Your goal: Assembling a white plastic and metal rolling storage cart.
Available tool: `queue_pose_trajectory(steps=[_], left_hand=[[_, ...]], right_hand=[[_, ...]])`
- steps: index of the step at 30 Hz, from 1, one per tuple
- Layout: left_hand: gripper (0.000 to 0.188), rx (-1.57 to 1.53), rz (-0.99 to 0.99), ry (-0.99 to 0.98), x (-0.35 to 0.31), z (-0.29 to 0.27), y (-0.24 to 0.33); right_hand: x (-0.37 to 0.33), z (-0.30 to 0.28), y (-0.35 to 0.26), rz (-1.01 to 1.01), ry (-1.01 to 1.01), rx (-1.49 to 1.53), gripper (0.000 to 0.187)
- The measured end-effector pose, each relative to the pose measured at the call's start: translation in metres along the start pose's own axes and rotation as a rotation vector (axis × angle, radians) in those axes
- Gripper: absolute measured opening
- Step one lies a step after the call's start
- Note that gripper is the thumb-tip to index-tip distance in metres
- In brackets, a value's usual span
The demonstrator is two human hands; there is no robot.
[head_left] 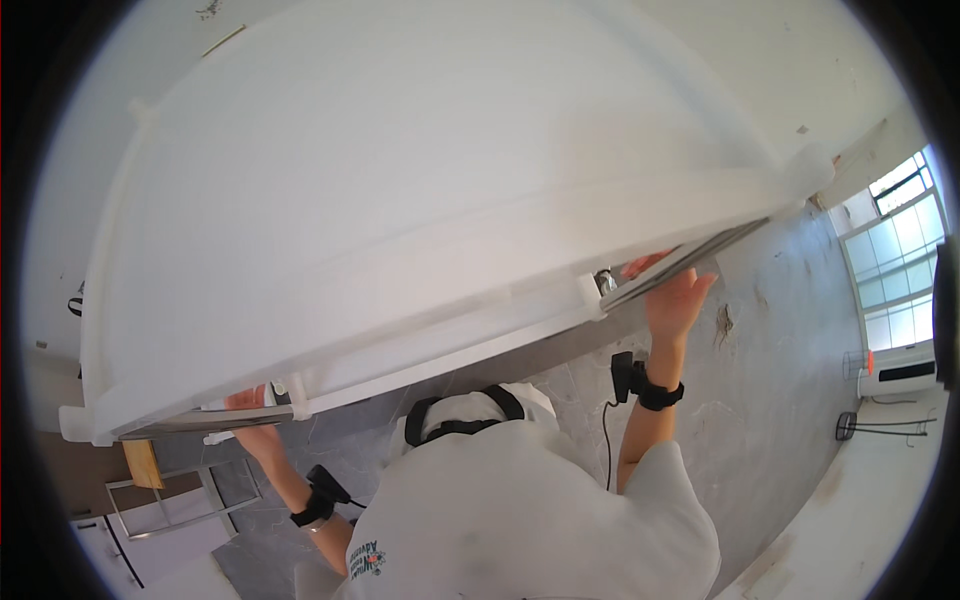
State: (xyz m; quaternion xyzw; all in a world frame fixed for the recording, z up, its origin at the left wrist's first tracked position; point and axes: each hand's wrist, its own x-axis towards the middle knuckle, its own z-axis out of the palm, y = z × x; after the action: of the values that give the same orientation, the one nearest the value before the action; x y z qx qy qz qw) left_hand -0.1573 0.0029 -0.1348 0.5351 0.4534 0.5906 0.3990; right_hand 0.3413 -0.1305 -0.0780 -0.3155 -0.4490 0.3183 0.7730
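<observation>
A large white cabinet-like piece of furniture (pixel 420 150) fills the upper view, its long near edge slanting up to the right. Two narrow grey panels with shiny faces sit along that edge: a right panel (pixel 690 262) and a left panel (pixel 190 424). My right hand (pixel 676 302) is up against the right panel, thumb spread out to the side; reddish finger shapes show across the panel, perhaps a reflection. At the far left, my left hand (pixel 258 438) meets the left panel, and its fingers are mostly hidden. Both wrists wear black straps with small devices.
A metal frame (pixel 165 522) stands on the grey tiled floor (pixel 770 340) at lower left, beside a wooden board (pixel 143 464). At right are a window (pixel 893 262), a white box-shaped appliance (pixel 900 370) and a black wire rack (pixel 880 428).
</observation>
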Motion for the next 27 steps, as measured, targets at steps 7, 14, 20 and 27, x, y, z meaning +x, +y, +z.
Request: queue_pose_trajectory(steps=[7,14,20,27], left_hand=[[0.048,-0.043,0.178,-0.116,-0.014,0.013,-0.008],[0.021,-0.241,0.006,0.198,-0.011,0.044,0.043],[0.033,-0.256,0.048,0.053,-0.011,0.056,0.046],[0.034,-0.247,0.009,0.033,-0.016,0.055,0.049]], right_hand=[[-0.011,0.028,0.012,-0.058,0.196,-0.307,0.013],[0.028,0.030,-0.015,-0.018,-0.019,-0.181,0.025],[0.029,0.019,-0.024,-0.011,0.028,-0.175,0.034],[0.029,0.018,-0.018,-0.058,0.069,-0.239,0.034]])
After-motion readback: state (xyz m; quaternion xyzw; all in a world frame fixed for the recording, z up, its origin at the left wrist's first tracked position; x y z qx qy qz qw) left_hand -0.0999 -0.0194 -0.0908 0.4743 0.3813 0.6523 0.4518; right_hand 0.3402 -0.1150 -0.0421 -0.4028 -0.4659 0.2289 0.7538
